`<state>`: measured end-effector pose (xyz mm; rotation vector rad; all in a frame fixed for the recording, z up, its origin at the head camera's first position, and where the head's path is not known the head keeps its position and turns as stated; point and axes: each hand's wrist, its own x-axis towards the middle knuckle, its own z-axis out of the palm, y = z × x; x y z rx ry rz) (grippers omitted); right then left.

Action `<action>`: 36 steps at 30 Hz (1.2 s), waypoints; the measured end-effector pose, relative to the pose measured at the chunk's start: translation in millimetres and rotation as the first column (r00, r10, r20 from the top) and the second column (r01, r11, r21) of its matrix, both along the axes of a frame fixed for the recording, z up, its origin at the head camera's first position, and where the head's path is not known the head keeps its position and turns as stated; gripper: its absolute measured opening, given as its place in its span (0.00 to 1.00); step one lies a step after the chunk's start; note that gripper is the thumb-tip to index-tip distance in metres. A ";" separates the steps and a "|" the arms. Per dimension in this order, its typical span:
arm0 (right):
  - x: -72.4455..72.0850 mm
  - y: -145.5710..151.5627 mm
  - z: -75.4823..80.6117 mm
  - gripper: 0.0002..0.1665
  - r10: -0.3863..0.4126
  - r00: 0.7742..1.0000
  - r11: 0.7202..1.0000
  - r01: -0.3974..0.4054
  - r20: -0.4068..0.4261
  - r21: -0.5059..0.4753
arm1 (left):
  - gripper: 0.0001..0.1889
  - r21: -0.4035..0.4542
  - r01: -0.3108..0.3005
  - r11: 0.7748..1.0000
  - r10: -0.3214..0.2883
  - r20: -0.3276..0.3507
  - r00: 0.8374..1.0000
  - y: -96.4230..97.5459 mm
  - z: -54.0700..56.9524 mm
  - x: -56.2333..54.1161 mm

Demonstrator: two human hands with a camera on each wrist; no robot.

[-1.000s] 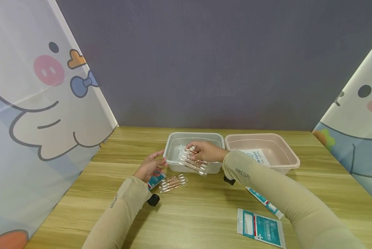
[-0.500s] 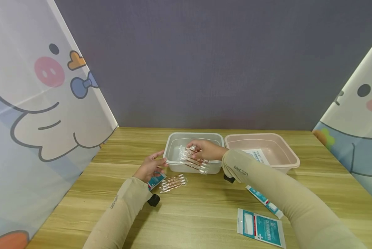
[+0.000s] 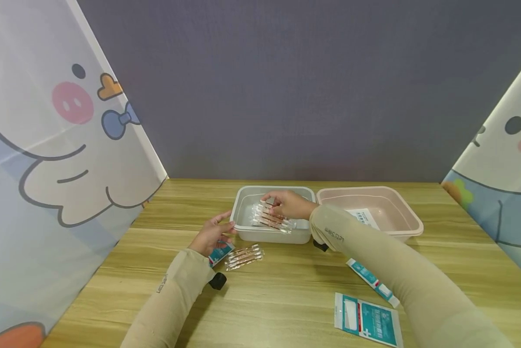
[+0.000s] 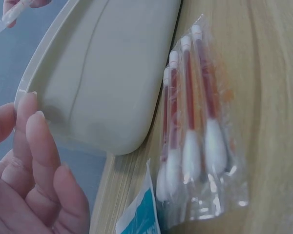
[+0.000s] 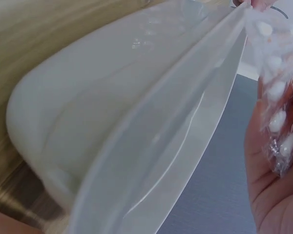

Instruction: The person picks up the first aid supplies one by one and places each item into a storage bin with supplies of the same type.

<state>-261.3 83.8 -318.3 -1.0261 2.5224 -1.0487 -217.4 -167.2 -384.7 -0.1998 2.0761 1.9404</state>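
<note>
My right hand (image 3: 291,205) holds a clear-wrapped strip of cotton swabs (image 3: 269,218) with reddish-brown sticks over the whitish plastic tub (image 3: 269,236). White swab tips show through the wrapper (image 5: 276,92) in the right wrist view, with fingers behind and beside it. At the tub's near left corner, my left hand (image 3: 211,235) pinches the rim between thumb and fingers. Another wrapped strip of cotton swabs (image 4: 195,126) lies on the table just in front of the tub. Partly hidden beneath the left hand is a teal and white packet (image 3: 218,253).
A pink tub (image 3: 386,198) stands right beside the whitish one, holding a white printed packet (image 3: 364,217). Two more teal packets lie at the front right: a flat one (image 3: 378,326) and a narrow one (image 3: 373,280) partly under the right sleeve. A dark wall (image 3: 304,96) rises behind.
The swab strip in my right hand has shifted slightly up and back over the tub, its lower end rising from below the front rim. My left hand keeps its hold on the rim.
</note>
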 end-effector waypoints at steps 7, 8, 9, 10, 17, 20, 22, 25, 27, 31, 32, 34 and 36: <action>-4.4 -4.0 0.4 0.23 -0.018 1.000 1.000 0.018 0.003 0.014 | 0.28 0.004 0.002 1.000 -0.002 -0.010 1.000 -0.5 -1.7 -0.1; -5.1 -4.5 0.2 0.23 -0.021 1.000 1.000 0.021 0.007 0.015 | 0.28 0.002 0.001 1.000 -0.001 -0.011 1.000 -1.1 -2.1 -0.2; -5.9 -4.8 -0.1 0.23 -0.023 1.000 1.000 0.022 0.007 0.019 | 0.28 0.000 0.001 1.000 -0.001 -0.010 1.000 -1.7 -2.3 -0.1; -6.7 -5.3 -0.4 0.23 -0.025 1.000 1.000 0.025 0.011 0.019 | 0.28 -0.001 0.003 1.000 -0.003 -0.009 1.000 -2.3 -2.5 0.0; -15.2 -7.3 -2.1 0.23 -0.050 0.998 0.999 0.049 0.028 0.018 | 0.28 0.004 0.024 1.000 -0.024 -0.013 1.000 -5.3 -0.8 2.1; -18.7 -8.0 -0.6 0.23 -0.048 0.998 0.999 0.048 0.033 0.016 | 0.28 0.004 0.030 1.000 -0.030 -0.016 0.999 -5.8 0.2 2.6; -21.4 -8.4 0.9 0.23 -0.048 0.998 0.999 0.048 0.027 0.019 | 0.28 0.005 0.031 1.000 -0.031 -0.016 0.999 -5.9 0.4 2.3; -26.6 -8.5 4.2 0.22 -0.070 0.997 0.997 0.069 0.025 0.040 | 0.28 0.010 0.028 1.000 -0.028 -0.015 0.999 -5.7 -0.2 1.0; -30.2 -8.1 7.5 0.22 -0.087 0.996 0.994 0.086 0.021 0.071 | 0.28 0.014 0.027 1.000 -0.027 -0.013 1.000 -5.3 -1.1 -0.2; -36.1 -7.8 14.6 0.21 -0.090 0.996 0.987 0.090 -0.005 0.134 | 0.28 0.023 0.034 0.999 -0.034 -0.015 0.999 -4.7 -2.8 -2.0; -37.1 -8.1 16.0 0.21 -0.083 0.997 0.986 0.083 -0.010 0.145 | 0.28 0.022 0.035 0.999 -0.034 -0.016 0.999 -4.6 -3.1 -2.3; -38.6 -8.9 18.1 0.21 -0.071 0.997 0.984 0.072 -0.012 0.165 | 0.28 0.022 0.036 0.999 -0.035 -0.015 0.999 -4.4 -3.5 -2.3; -39.3 -10.1 19.9 0.21 -0.069 0.998 0.981 0.068 -0.001 0.182 | 0.28 0.022 0.034 0.999 -0.034 -0.014 0.999 -4.2 -3.6 -2.0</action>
